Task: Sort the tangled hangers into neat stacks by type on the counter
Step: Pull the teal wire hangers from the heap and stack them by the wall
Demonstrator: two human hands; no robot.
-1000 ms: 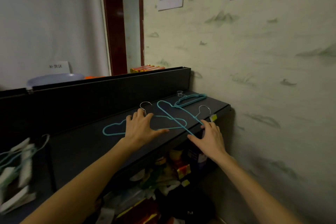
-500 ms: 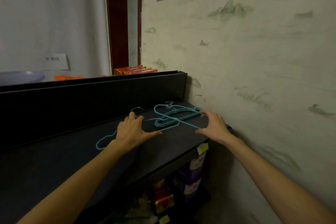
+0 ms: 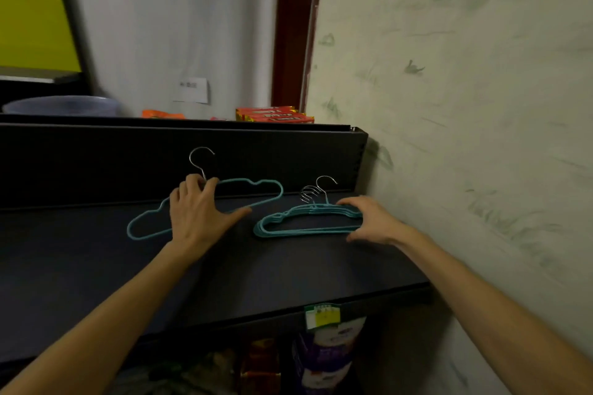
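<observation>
Two groups of teal wire hangers lie on the dark desk [image 3: 224,272]: a nested stack of hangers [image 3: 305,221] near the wall end, hooks gathered toward the back panel [image 3: 128,163], and a single hanger [image 3: 256,192] well apart to its left. The right hand [image 3: 369,221] cups the stack's right end, grip curled loosely around the wires, thumb below and fingers on top; whether it squeezes them cannot be told. The left hand [image 3: 199,212] lies over the single hanger's neck, grip spread, fingertips pressing near the base of its hook [image 3: 200,159], which rises against the back panel. Risks, as judged: the stack sits close to the wall [image 3: 465,138], and a further push could jam the wires there or splay them out of line; the single hanger's hook could snag the stack's hooks when brought across, tangling them again; thin wire may slide under a flat palm. Against half a second ago, the crossed hanger in front of the right hand is no longer loose but nested in the stack, the right hand sits at the stack's end, and the left hanger is angled up with its hook clear.
</observation>
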